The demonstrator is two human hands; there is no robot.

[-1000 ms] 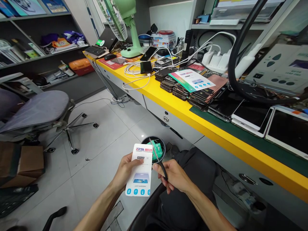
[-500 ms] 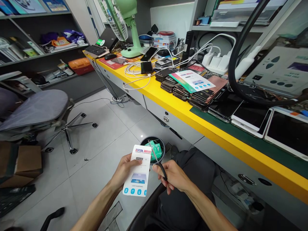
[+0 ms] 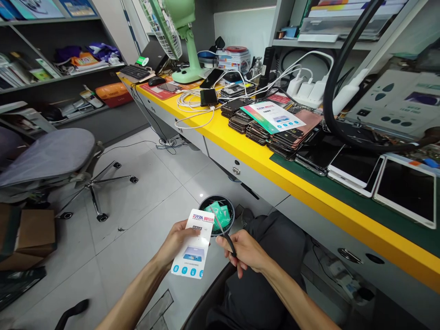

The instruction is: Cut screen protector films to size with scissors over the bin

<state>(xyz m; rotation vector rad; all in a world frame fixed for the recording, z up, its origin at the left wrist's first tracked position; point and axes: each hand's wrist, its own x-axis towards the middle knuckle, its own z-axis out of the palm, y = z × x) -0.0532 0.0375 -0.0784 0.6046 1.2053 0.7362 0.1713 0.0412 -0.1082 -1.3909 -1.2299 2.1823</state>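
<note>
The left hand (image 3: 178,238) has its grip pinched on a flat, glossy white packet (image 3: 193,243), a slim rectangle with red and blue lettering at its top and a row of small blue icons along its lower edge; the thumb lies across the packet's face. Just to the right of that grip, the right hand (image 3: 244,251) is clenched around the black handles of a pair of scissors (image 3: 222,229), whose thin metal blades slant up to the packet's upper right edge. Beyond both grips, on the pale tiled floor, stands a round black bin (image 3: 206,205) with crumpled green wrappers inside. Farther off to the right runs a long surface (image 3: 309,183) with a smooth yellow edge, carrying stacks of dark flat phones (image 3: 275,130) and another similar printed packet (image 3: 273,115) lying on top.
</note>
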